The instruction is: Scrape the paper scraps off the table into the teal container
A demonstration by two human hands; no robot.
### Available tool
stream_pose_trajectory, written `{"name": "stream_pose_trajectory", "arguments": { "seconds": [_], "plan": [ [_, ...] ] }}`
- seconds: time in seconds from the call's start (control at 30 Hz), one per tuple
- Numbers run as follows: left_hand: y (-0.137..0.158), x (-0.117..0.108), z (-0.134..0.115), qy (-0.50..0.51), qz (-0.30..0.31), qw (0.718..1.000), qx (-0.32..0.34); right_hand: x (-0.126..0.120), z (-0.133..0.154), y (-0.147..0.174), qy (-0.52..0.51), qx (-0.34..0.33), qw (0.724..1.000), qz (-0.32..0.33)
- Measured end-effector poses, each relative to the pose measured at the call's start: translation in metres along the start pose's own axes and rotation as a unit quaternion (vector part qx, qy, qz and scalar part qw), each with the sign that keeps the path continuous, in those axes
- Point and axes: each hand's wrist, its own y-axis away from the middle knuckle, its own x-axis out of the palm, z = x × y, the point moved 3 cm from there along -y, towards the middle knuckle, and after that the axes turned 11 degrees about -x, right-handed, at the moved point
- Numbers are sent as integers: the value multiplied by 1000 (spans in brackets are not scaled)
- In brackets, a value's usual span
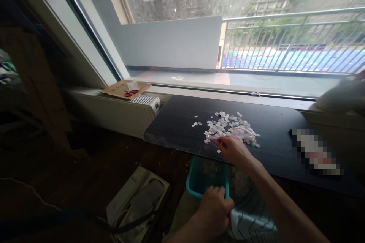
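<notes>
My left hand (215,209) is closed round the near rim of a teal plastic bin (194,188), which sits just below the table's front edge. My right hand (232,147) reaches over the dark table (173,129), its fingers pinched on a small pinkish, see-through piece (214,139). That piece touches the near edge of a heap of white paper scraps (224,123). A few scraps lie apart to the left of the heap. Inside the bin, the contents are dim and hard to make out.
At the table's right lies a flat dark object (316,152) with a pixelated surface. Red-handled scissors (131,93) rest on a brown envelope (114,89) on the sill, beside a radiator (145,100). A pale open case (137,182) lies on the floor. The window is beyond the table.
</notes>
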Motion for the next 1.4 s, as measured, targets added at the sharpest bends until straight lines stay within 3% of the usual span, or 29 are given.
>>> {"name": "stream_pose_trajectory", "arguments": {
  "seconds": [0.53, 0.67, 1.17, 1.4],
  "plan": [
    [-11, 7, 24, 30, 91, 995, -29, 0, -6, 6, -42, 56, 997, 22],
    [-9, 7, 26, 47, 91, 994, -36, 2, -1, 4, -62, 28, 997, 22],
    [-15, 7, 32, 74, 72, 994, -21, -6, -5, 19, -47, 62, 996, 46],
    [-16, 4, 31, 66, 69, 995, -19, -5, -9, 17, -36, 60, 997, 19]
  ]
}}
